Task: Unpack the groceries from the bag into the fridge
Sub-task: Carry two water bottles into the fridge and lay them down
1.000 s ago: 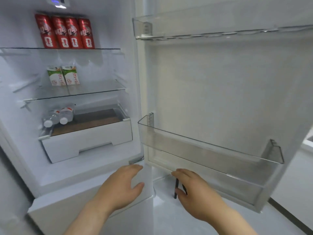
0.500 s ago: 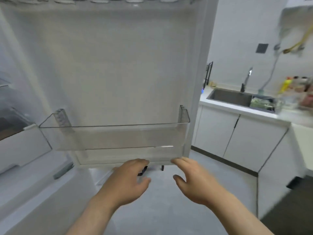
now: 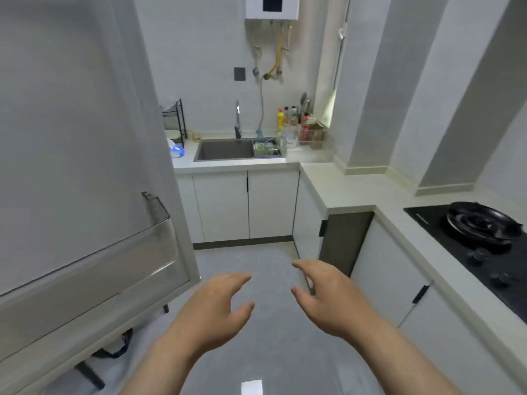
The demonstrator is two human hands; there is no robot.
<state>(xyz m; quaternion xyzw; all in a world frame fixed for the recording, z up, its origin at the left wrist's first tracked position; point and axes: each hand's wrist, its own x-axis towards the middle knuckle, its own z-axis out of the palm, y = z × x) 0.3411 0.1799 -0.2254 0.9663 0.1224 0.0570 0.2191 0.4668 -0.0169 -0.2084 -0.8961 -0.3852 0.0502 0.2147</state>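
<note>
The open fridge door (image 3: pixel 71 138) fills the left side, its inner face towards me, with a clear door bin (image 3: pixel 108 269) low on it. The fridge's inside is out of view. My left hand (image 3: pixel 216 306) and my right hand (image 3: pixel 322 295) hover side by side over the grey floor, fingers relaxed and loosely bent, holding nothing. Below the door's lower edge a dark strap (image 3: pixel 119 346) shows on the floor; whether it belongs to the grocery bag I cannot tell.
White base cabinets (image 3: pixel 245 206) with a steel sink (image 3: pixel 225 149) and several bottles (image 3: pixel 293 121) stand ahead. A counter runs along the right with a black gas hob (image 3: pixel 482 235). Grey tiled floor (image 3: pixel 271 352) lies between them.
My view has swung right, from the fridge shelves past the door to the kitchen. Both hands stayed empty in front of me and moved away from the door bin.
</note>
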